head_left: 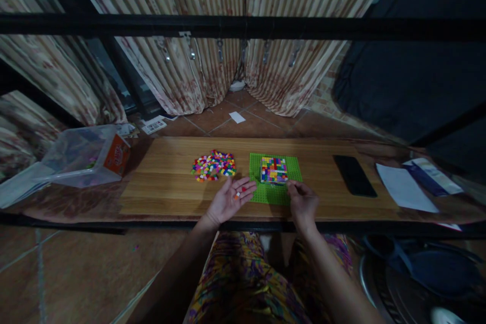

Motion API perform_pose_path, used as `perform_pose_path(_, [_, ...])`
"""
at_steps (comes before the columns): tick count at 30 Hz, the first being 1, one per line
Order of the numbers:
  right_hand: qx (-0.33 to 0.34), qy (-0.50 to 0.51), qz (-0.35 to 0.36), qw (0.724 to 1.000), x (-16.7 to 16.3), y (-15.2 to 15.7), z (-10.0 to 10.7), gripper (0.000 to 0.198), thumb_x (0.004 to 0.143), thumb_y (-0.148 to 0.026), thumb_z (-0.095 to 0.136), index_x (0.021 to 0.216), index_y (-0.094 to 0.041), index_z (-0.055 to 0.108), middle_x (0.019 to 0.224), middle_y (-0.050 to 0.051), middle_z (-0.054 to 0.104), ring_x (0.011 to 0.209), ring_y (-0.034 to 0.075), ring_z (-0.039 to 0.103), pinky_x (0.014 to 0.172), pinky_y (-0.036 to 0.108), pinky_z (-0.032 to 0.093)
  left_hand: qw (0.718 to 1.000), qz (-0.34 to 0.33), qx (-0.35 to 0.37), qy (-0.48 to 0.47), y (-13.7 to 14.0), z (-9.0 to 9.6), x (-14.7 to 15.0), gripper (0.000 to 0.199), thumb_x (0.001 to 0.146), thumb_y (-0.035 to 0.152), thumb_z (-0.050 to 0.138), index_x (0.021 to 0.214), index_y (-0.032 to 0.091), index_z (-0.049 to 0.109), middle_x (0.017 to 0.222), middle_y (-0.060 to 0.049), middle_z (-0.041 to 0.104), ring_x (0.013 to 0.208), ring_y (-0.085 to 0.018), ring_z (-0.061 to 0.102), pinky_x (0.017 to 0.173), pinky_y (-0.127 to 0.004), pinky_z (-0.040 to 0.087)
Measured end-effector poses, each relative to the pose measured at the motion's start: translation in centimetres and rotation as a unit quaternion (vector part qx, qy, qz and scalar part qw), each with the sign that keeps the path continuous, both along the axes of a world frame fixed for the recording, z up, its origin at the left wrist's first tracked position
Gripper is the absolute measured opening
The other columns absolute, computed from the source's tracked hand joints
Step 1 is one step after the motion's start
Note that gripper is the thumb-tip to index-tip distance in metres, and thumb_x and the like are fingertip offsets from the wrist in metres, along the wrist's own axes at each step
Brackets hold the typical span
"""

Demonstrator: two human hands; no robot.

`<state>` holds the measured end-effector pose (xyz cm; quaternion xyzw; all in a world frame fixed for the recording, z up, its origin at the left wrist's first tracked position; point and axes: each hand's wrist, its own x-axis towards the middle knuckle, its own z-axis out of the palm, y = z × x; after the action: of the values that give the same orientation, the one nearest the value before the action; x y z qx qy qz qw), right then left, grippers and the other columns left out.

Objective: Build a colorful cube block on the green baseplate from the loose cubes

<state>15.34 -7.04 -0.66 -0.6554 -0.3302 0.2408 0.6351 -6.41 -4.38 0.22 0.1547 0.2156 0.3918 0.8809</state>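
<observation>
While I hold the left hand (231, 197) open, any tilt could spill its loose bricks (237, 195) near the front edge of the tabletop (163, 197); my right hand (304, 200), grip unreadable from here, could jar the brick build (274, 169), mid-tabletop on its green baseplate (269, 195), by pressing askew.

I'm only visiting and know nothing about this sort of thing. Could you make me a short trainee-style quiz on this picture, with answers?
1. Multiple choice: what lies on the open, upturned left hand?
A. A sheet of paper
B. Small bricks
C. A clear box

2. True or false: the loose brick pile lies on the green baseplate.

3. Fill in the blank: seen from the person's seat, the flat black device lies to the ____ of the green baseplate.

Key:
1. B
2. False; it lies on the wooden tabletop, left of the baseplate.
3. right
</observation>
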Motion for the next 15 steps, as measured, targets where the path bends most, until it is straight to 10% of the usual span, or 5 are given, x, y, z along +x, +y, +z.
perform_pose_path(9, [0.024, -0.236, 0.259, 0.936, -5.9, -1.2, 2.1, 0.021, 0.087, -0.029, 0.052, 0.098, -0.022, 0.069, 0.097, 0.006, 0.068, 0.09, 0.019, 0.062, 0.083, 0.034, 0.048, 1.0, 0.004, -0.009, -0.017, 0.1, 0.0, 0.1, 0.053, 0.094, 0.048, 0.035, 0.118, 0.008, 0.059, 0.113, -0.016, 0.065, 0.098, -0.02, 0.063, 0.093, -0.032, 0.044])
perform_pose_path(15, [-0.02, -0.355, 0.276, 0.893, -7.7, -0.5, 2.1, 0.023, 0.089, -0.026, 0.048, 0.098, -0.021, 0.069, 0.095, 0.007, 0.066, 0.09, 0.021, 0.059, 0.082, 0.035, 0.047, 0.999, 0.015, -0.035, -0.037, 0.1, 0.1, 0.3, 0.052, 0.095, 0.046, 0.031, 0.111, 0.007, 0.063, 0.093, -0.011, 0.067, 0.076, -0.013, 0.061, 0.075, -0.024, 0.047])
